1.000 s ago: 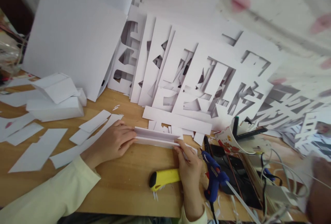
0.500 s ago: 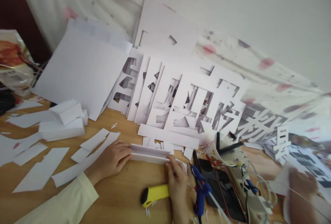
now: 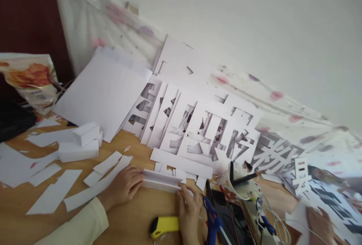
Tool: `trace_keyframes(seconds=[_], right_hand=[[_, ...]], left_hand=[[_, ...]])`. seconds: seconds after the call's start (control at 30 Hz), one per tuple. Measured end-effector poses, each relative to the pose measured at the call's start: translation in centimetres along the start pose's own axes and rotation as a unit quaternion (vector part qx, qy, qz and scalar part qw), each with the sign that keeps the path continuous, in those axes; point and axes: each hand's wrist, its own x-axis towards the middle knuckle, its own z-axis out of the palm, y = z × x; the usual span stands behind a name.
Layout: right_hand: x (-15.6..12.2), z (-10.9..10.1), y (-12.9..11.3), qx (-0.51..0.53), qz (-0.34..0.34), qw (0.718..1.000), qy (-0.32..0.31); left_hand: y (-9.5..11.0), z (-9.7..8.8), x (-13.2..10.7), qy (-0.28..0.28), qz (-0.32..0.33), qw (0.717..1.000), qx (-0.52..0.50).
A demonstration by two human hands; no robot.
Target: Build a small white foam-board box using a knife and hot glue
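A long white foam-board or card channel (image 3: 161, 185), with low raised sides, lies across the wooden table in front of me. My left hand (image 3: 126, 184) is closed on its left end, fingers curled around the edge. At the right end, my right hand (image 3: 190, 205) pinches the corner between thumb and fingers. A yellow utility knife (image 3: 166, 225) rests just left of my right wrist. Close by on the right is a blue glue gun (image 3: 212, 220), partly cut off by the frame.
Cut-out white character boards (image 3: 195, 124) lean against the curtained wall. White scraps (image 3: 53, 192) and small boxes (image 3: 79, 150) lie left. A cup of pens (image 3: 237, 184), phones (image 3: 236, 218) and cables stand right. Another person's hand (image 3: 319, 222) holds white sheet at far right.
The camera view has tilted up, so the table scene sits lower in the picture. Both hands stay on the white channel; the fingers of my right hand have shifted slightly at its end.
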Motion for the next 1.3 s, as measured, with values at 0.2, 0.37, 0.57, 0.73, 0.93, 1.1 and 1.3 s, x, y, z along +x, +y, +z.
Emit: trace_keyframes(seconds=[0.2, 0.37, 0.57, 0.73, 0.93, 1.1, 1.3], right_hand=[[0.0, 0.7, -0.2, -0.008, -0.004, 0.998, 0.055], [0.5, 0.8, 0.2, -0.012, 0.010, 0.996, 0.087], [-0.1, 1.1, 0.5, -0.017, 0.034, 0.995, 0.098], [-1.9, 1.6, 0.0, -0.031, 0.054, 0.996, 0.056], [-2.4, 1.8, -0.6, -0.062, 0.053, 0.996, 0.034], [-2.1, 2.3, -1.1, -0.075, 0.058, 0.995, 0.023], [-2.1, 0.2, -3.7, -0.054, 0.108, 0.993, 0.000]], left_hand=[[0.3, -0.3, 0.4, 0.022, 0.021, 0.999, 0.020], [-0.1, 0.0, 0.2, 0.037, 0.033, 0.998, 0.025], [0.0, -0.1, 0.6, 0.040, 0.034, 0.998, 0.021], [0.3, -0.5, 1.0, 0.042, 0.035, 0.998, 0.011], [-0.2, -0.3, 0.8, 0.010, 0.025, 1.000, 0.004], [-0.7, -0.2, 0.4, -0.015, 0.022, 1.000, 0.009], [-0.9, -0.4, 0.5, -0.022, 0.034, 0.999, 0.010]])
